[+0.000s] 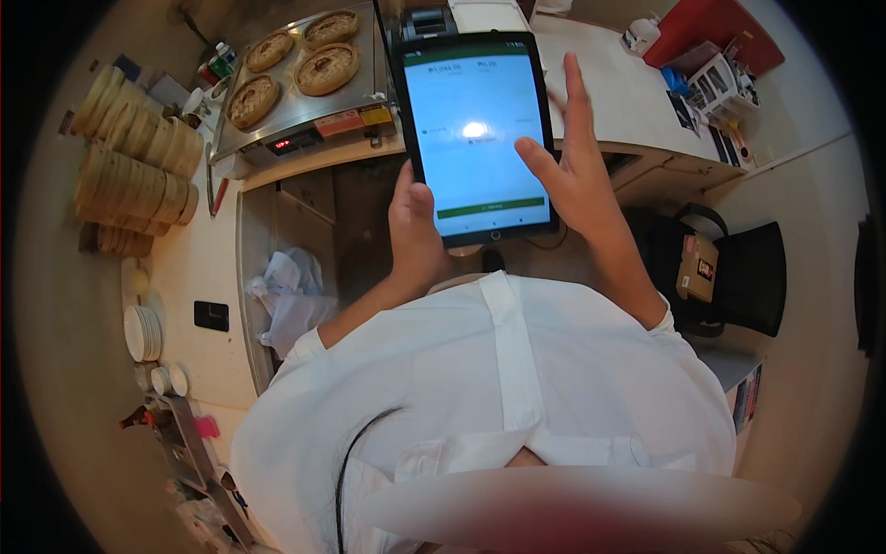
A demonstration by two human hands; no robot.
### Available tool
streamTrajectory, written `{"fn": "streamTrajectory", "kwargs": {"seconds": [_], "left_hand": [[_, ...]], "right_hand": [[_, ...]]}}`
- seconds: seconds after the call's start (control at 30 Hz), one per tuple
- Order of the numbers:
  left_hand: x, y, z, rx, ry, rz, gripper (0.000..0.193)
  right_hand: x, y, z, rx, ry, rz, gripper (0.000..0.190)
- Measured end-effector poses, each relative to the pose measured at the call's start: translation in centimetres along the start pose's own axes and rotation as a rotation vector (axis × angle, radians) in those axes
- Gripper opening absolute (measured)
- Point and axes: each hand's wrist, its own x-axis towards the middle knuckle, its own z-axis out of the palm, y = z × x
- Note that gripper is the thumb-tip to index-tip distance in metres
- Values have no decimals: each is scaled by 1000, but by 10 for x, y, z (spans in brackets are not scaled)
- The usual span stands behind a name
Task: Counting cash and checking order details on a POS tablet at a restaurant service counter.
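A tablet computer point(484, 166) in a black case is held upright before my chest. Its lit screen bears writing, a dark green strip along the top and a green bar near the bottom; a bright glare spot sits mid-screen. My left hand point(417, 232) grips the lower left edge, thumb in front and the other fingers mostly hidden behind. At the right edge, my right hand point(581, 170) has its fingers spread and pointing up, with the thumb over the screen. Whether that thumb touches the glass I cannot tell.
Several round bamboo steamers point(327, 69) sit on a steel steamer counter point(304, 114). More steamer baskets point(131, 183) are stacked at left, above a phone point(211, 316) and white plates point(143, 334). A black chair point(751, 277) at right bears a cardboard box point(698, 269). Plastic bags point(294, 298) hang under the left counter.
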Motion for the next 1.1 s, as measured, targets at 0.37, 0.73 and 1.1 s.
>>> {"fn": "streamTrajectory", "kwargs": {"seconds": [0.37,0.73,1.1], "left_hand": [[19,6,3,64,11,137,97],[12,5,2,25,23,89,95],[1,-4,-3,89,0,51,90]], "right_hand": [[-21,-13,-8,23,-116,78,94],[-29,-11,-7,155,-94,-4,89],[35,-14,-21,-520,-116,-216,70]]}}
